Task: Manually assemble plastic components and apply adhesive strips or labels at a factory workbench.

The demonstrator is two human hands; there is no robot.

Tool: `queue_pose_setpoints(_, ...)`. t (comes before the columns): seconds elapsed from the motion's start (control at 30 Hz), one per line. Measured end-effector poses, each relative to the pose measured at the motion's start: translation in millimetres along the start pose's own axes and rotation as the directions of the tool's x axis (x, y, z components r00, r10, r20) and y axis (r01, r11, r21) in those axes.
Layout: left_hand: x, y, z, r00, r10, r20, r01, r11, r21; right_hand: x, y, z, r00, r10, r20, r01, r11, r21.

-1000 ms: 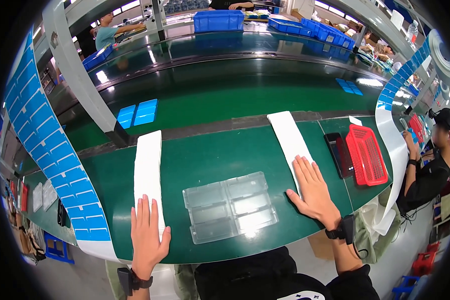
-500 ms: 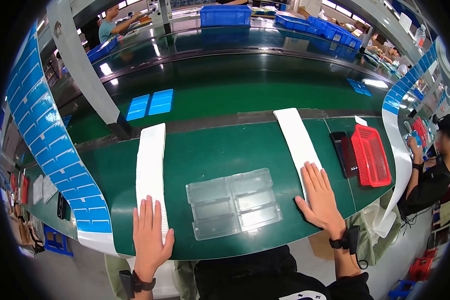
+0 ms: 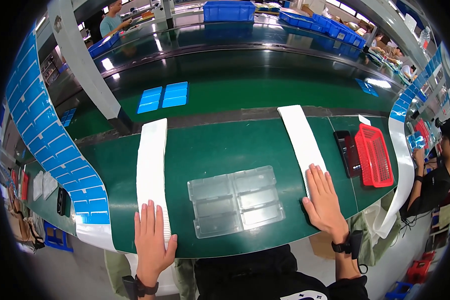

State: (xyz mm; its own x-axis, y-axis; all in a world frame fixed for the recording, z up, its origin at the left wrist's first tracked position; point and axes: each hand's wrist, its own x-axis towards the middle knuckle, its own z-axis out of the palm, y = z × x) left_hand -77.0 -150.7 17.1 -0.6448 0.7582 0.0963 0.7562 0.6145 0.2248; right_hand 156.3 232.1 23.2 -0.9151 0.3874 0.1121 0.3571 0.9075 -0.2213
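Your left hand (image 3: 153, 241) lies flat, gripping nothing, on white stack (image 3: 152, 160) left of clear tray (image 3: 215, 206). Right hand (image 3: 326, 204) same deal, on second stack (image 3: 301, 135) right of tray. Further right of tray: black phone (image 3: 346, 152), red basket (image 3: 375, 156). Beyond tray, leftish: grey post (image 3: 87, 67) blocking bit of green belt (image 3: 265, 87), plus blue panels (image 3: 175, 95).

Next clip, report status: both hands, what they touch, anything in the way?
Left hand open, resting on left white strip. Right hand open, resting on right white strip. Clear plastic tray between, blocking neither. Red basket off right.
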Motion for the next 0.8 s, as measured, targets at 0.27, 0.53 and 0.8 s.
queue_pose_setpoints(0.27,-2.3,-3.5,0.4,1.000,0.003,-0.011,-0.003,1.000,0.019,-10.4,-6.2,-0.8,1.000,0.012,0.009,-0.012,1.000,0.002)
queue_pose_setpoints(0.53,-2.1,2.9,-0.2,1.000,-0.016,0.001,0.016,0.999,0.043,-22.1,-9.7,-2.4,0.999,0.047,0.023,-0.047,0.999,-0.005)
queue_pose_setpoints(0.8,-9.5,-2.8,6.6,0.991,-0.008,-0.135,0.003,1.000,-0.031,-30.9,-8.4,3.2,0.997,0.037,-0.069,-0.038,0.999,-0.018)
